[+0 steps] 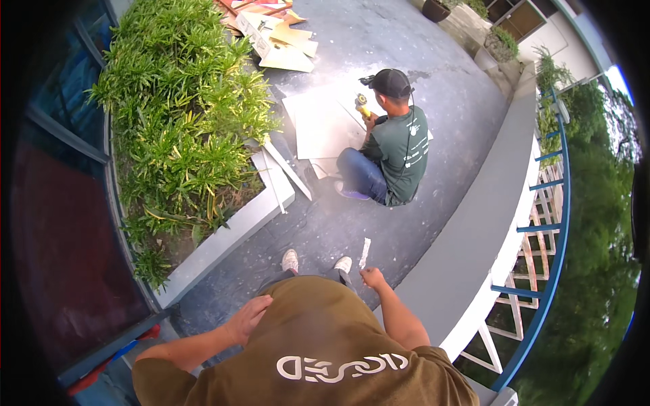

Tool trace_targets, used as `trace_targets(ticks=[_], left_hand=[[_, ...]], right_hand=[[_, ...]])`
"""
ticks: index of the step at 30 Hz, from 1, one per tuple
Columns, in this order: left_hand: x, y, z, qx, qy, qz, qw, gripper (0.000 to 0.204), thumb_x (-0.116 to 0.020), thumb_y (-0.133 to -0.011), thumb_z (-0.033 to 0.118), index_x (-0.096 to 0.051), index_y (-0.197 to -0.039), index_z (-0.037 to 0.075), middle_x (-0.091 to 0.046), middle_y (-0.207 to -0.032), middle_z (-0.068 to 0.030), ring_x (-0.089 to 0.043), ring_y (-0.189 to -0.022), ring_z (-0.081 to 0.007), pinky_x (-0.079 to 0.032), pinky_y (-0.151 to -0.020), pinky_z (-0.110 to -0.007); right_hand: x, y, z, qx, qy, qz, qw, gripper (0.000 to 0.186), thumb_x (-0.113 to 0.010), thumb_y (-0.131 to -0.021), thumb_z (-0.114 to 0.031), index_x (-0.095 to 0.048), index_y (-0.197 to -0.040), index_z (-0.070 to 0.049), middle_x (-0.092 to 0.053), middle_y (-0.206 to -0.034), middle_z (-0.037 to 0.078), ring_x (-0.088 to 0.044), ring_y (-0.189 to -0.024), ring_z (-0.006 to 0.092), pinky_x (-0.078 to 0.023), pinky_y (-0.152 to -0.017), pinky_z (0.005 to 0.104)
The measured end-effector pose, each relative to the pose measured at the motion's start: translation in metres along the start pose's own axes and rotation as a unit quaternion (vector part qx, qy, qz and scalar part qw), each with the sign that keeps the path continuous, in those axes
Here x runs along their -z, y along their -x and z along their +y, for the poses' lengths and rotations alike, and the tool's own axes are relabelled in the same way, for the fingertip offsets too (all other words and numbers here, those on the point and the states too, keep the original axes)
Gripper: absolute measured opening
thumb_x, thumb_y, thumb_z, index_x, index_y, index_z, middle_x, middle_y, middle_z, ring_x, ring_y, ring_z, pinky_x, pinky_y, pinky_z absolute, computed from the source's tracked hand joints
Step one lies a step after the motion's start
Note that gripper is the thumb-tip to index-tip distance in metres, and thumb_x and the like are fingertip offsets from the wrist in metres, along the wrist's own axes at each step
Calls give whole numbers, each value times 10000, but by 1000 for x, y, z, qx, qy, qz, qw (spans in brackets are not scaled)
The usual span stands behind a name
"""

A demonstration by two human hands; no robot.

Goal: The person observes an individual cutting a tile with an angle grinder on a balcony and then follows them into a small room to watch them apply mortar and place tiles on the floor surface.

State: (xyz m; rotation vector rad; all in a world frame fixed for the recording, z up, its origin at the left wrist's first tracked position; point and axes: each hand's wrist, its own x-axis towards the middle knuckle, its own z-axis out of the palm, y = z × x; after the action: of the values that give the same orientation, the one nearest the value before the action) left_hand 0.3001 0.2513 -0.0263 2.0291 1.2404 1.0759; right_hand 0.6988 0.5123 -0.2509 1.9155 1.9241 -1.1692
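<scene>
My right hand [371, 277] is closed in front of my body, to the right of my shoes. It pinches the lower end of a narrow whitish strip [365, 254] with an uneven surface, which points away from me; its exact kind I cannot make out. Against the left side of my brown shirt [325, 325] lies my left hand [251, 318], fingers stretched out and nothing visible in it. Beyond my feet a person [399, 145] in a dark green shirt and cap sits on the ground, holding a yellow power tool [363, 106] over pale flat boards [318, 125].
A planter of leafy green plants [183, 122] with a pale rim stands left, pale strips [288, 169] leaning at its corner. Cut board pieces [284, 44] are heaped farther back. Along the right runs a low wall [467, 223] with a blue railing [558, 237]. Windows line the left.
</scene>
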Motion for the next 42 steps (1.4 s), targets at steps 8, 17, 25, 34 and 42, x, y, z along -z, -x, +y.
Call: trace_targets(ticks=[8, 17, 25, 34, 42], left_hand=[[-5, 13, -4, 10, 7, 23, 1000, 632, -606, -761, 236, -363, -1286, -17, -385, -1291, -252, -439, -1153, -431, -376, -973, -512], [-3, 15, -1, 3, -17, 28, 999, 625, -606, -755, 248, -378, -1272, -19, -392, -1292, -258, -452, -1143, -432, -392, -950, -512], [1, 2, 8, -16, -5, 37, 999, 639, -607, -760, 258, -359, -1287, -6, -398, -1287, -271, -462, -1132, -437, -403, -933, -514], [0, -8, 17, 10, -17, 37, 999, 371, -525, -859, 31, -428, -1216, 0, -437, -1255, -198, -473, -1147, -379, -411, -955, -473], [-2, -3, 9, -18, -1, 26, 999, 589, -604, -769, 250, -386, -1250, -11, -413, -1277, -273, -465, -1138, -436, -400, -938, -521]], right_hand=[[-11, 2, -32, 14, -19, -38, 999, 341, -578, -815, -337, -634, -774, -3, -621, -619, 85, -584, -523, 163, -464, -523, 312], [-24, 13, -31, 41, 44, -54, 997, 341, -574, -830, -339, -631, -812, -4, -625, -636, 93, -604, -549, 168, -479, -536, 317], [-18, 5, -11, 26, -15, -58, 998, 270, -590, -836, -282, -603, -782, -18, -596, -633, 71, -577, -534, 150, -461, -465, 290], [-14, 10, -13, 15, -8, -63, 998, 278, -577, -846, -284, -593, -765, -18, -586, -617, 69, -561, -514, 147, -454, -468, 291], [-21, 7, -3, 12, -24, -46, 999, 282, -591, -837, -279, -608, -784, -2, -595, -617, 66, -547, -497, 143, -438, -451, 290]])
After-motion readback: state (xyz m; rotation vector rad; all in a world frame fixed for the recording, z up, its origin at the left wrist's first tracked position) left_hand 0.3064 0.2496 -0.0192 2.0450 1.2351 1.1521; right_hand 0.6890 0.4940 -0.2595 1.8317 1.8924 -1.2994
